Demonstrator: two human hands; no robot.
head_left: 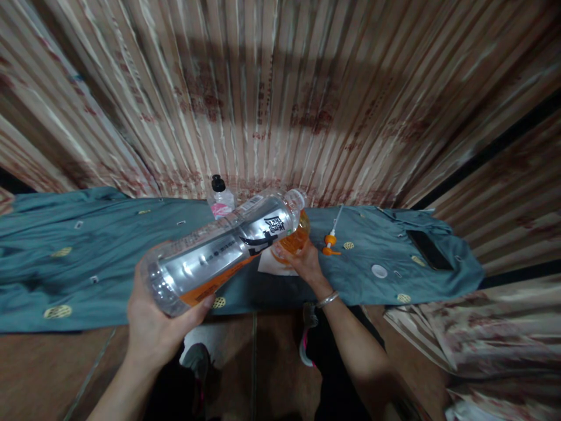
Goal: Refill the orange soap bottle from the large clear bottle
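My left hand (153, 324) grips the base of a large clear plastic bottle (219, 251) with a silver label, tipped nearly flat. A little orange liquid lies along its lower side. Its open mouth points into a small container of orange liquid (295, 237). My right hand (302, 263) holds that container from below, over a white paper (267, 264) on the teal cloth (87, 257). A silver bangle (328, 300) sits on my right wrist.
A small clear bottle with a black cap (220, 199) stands at the back. An orange pump head with its tube (331, 242), a white cap (379, 271) and a dark phone (428, 249) lie on the cloth to the right. Patterned curtains hang behind.
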